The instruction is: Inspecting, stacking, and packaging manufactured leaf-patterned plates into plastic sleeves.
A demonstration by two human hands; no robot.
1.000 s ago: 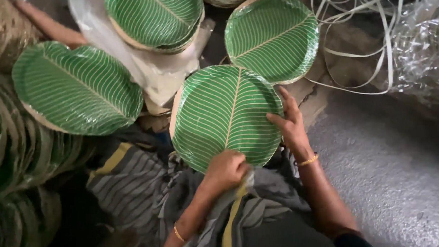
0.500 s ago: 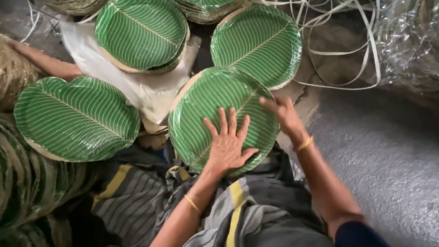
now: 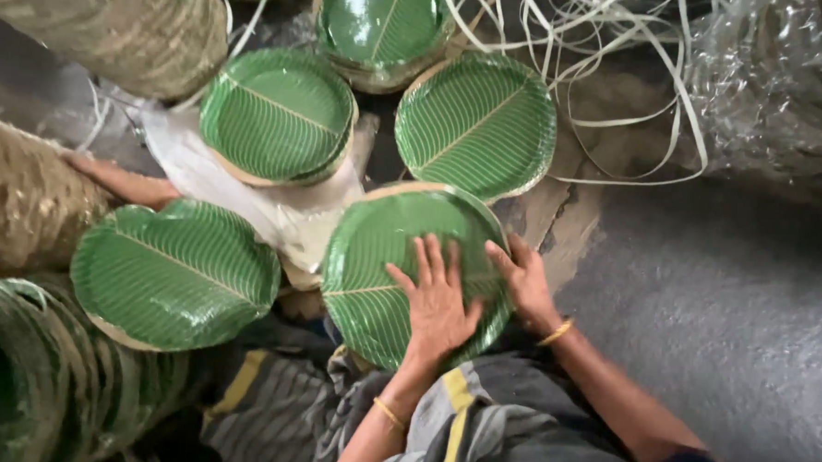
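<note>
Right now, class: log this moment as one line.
left hand: flat on green leaf-print plate | right hand: at plate's rim | more plates: beside

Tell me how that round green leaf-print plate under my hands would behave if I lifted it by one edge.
The green plate is probably light and fairly stiff: it looks thin, with a pressed rim like the others lying around. Its glossy face may be slippery under flat palms; the left hand lies spread on it and the right hand is at its edge. Being shallow, it should slide, not roll.
</note>
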